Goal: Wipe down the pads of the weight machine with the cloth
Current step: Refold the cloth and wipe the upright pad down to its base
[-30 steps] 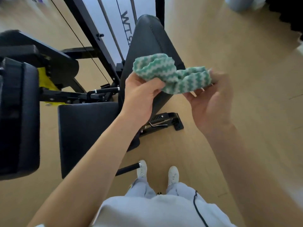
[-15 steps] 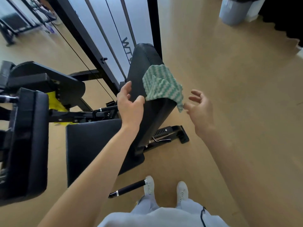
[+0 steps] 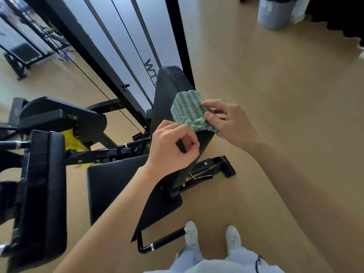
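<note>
Presently the green-and-white zigzag-weave cloth (image 3: 187, 111) lies draped over the upper edge of the black upholstered upright back pad (image 3: 169, 83), touching it. The right hand (image 3: 232, 125) pinches a fold at the cloth's right edge between thumb and forefinger, so its grip is closed on fabric. The left hand (image 3: 169, 152) sits just below the cloth with fingers curled; whether its grip holds any fabric cannot be determined.

Recommended procedure: flatten the cloth under one palm, then wipe top to bottom in overlapping passes. The flat black seat pad (image 3: 114, 184) and the black cushioned leg pad (image 3: 43, 184) require the same treatment
</note>
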Available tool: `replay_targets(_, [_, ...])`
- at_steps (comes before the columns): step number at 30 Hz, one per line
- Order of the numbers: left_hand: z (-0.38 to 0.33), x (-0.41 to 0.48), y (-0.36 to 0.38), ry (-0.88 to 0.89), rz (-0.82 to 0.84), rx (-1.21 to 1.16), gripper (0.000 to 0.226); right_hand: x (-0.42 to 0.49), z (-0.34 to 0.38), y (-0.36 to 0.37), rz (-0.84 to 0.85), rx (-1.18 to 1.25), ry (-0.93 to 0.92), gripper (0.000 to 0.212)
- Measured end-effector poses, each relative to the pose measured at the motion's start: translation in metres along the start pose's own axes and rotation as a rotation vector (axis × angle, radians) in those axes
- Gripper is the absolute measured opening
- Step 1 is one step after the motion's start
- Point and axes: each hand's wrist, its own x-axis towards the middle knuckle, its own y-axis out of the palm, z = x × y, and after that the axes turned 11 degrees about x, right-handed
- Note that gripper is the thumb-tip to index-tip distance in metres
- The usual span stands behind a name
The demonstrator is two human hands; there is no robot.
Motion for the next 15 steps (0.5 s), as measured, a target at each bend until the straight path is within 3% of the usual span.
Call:
replay_targets(4, [0.005, 0.013, -0.012, -0.252, -0.105, -0.167, 0.015, 0.001, 0.0, 0.001, -0.045, 0.02, -0.005, 0.023])
replay_targets(7, [0.015, 0.037, 0.001, -0.259, -0.026, -0.069, 0.025, 0.007, 0.002, -0.002, -0.117, 0.076, -0.009, 0.02])
replay_targets(11, [0.023, 0.043, 0.016, -0.222, 0.174, 0.01, 0.042, 0.017, 0.004, 0.002, 0.206, -0.017, 0.06, 0.044])
replay_targets(15, [0.04, 0.047, 0.023, -0.224, 0.248, -0.037, 0.049, 0.041, 0.006, 0.008, 0.436, -0.024, 0.141, 0.056])
